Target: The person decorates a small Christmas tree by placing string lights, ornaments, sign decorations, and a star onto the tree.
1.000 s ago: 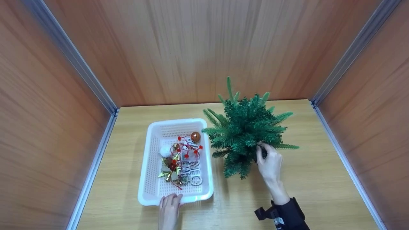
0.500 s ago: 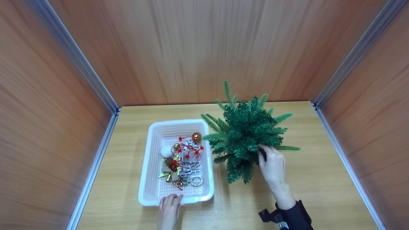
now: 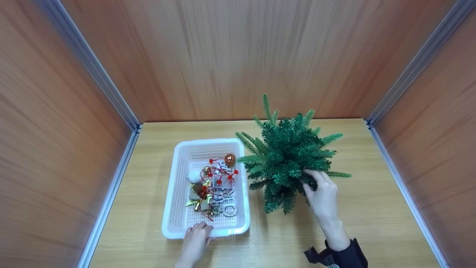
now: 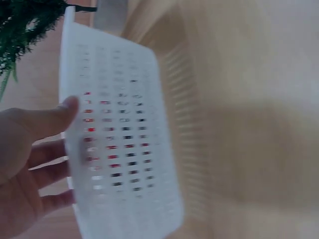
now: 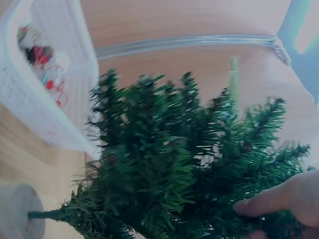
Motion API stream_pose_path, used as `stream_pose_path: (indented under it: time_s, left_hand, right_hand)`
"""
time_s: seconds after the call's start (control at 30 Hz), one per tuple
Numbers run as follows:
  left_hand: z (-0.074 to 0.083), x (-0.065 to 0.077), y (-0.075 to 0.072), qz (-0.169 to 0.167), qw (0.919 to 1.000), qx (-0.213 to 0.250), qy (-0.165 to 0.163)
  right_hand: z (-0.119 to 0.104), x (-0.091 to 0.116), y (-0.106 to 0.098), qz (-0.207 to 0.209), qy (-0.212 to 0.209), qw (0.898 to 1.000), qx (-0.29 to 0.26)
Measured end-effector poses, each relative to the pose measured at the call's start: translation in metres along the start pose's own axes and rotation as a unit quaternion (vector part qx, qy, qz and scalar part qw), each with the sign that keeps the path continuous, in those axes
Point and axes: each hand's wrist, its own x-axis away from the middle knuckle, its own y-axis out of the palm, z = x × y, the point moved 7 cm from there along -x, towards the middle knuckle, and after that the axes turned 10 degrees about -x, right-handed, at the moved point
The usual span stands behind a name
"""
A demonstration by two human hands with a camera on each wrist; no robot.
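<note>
On the wooden tabletop (image 3: 267,242), green tree (image 3: 286,149) stands just right of the white basket (image 3: 243,193), ornaments (image 3: 203,192) inside. Right hand (image 3: 323,195) looks to be pinching the tree on its near right side; exact fingertip contact lost in needles. Left hand (image 3: 197,238) grips the basket's near rim, thumb outside. Best handling, likely: light pinch, one branch at a time, no hard tugs, since the pale base (image 5: 22,211) could slide or tip; keep the basket steady.
</note>
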Motion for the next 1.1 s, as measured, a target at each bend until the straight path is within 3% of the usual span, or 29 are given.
stream_pose_path:
  time_s: [0.1, 0.2, 0.33, 0.47, 0.6, 0.73, 0.9, 1.1]
  left_hand:
    - [0.001, -0.011, -0.006, -0.058, 0.9977, 0.025, 0.023]
    - [0.000, -0.027, -0.014, -0.094, 0.9938, 0.046, 0.039]
    - [-0.003, -0.056, -0.028, -0.099, 0.9935, 0.042, 0.038]
    - [-0.015, -0.089, -0.034, -0.094, 0.9951, 0.032, 0.009]
    - [-0.031, -0.117, -0.023, -0.105, 0.9930, 0.038, -0.040]
    - [-0.043, -0.135, -0.005, -0.108, 0.9905, 0.044, -0.073]
    - [-0.048, -0.148, 0.016, -0.124, 0.9873, 0.044, -0.088]
    - [-0.052, -0.154, 0.040, -0.179, 0.9786, 0.030, -0.096]
  right_hand:
    - [0.004, 0.002, -0.005, 0.016, 0.012, 0.999, -0.025]
    - [0.009, 0.009, -0.009, 0.042, 0.015, 0.998, -0.045]
    - [0.014, 0.016, -0.012, 0.070, 0.008, 0.995, -0.070]
    - [0.017, 0.021, -0.012, 0.079, 0.007, 0.993, -0.085]
    - [0.017, 0.023, -0.011, 0.079, 0.007, 0.993, -0.090]
    - [0.019, 0.024, -0.010, 0.075, 0.009, 0.994, -0.080]
    - [0.020, 0.024, -0.009, 0.067, 0.016, 0.995, -0.077]
    - [0.021, 0.024, -0.009, 0.067, 0.016, 0.994, -0.079]
